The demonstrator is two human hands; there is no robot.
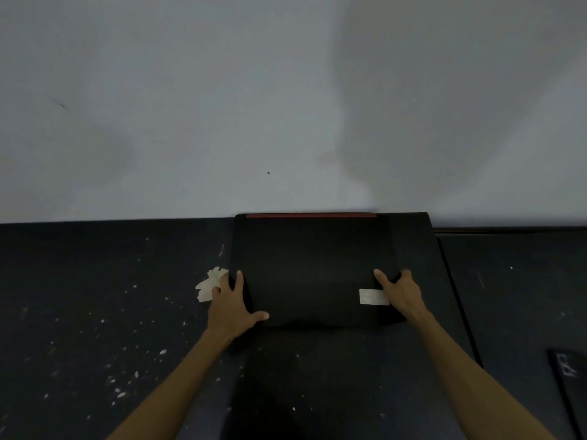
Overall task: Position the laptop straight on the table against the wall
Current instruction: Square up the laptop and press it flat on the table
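A closed black laptop [313, 268] lies flat on the dark table [95, 312], its far edge with a red strip touching the pale wall [286, 106]. A white sticker [373, 296] sits near its front right corner. My left hand [232, 304] grips the front left corner, thumb along the front edge and fingers on the left side. My right hand [400, 292] holds the front right corner, thumb on the lid and fingers around the right side. The laptop's edges run roughly parallel to the wall.
A torn scrap of pale paper [209, 284] lies just left of my left hand. White flecks dot the table's left part. A seam [457, 300] separates a second dark surface on the right, where a dark object [568, 376] lies at the lower right edge.
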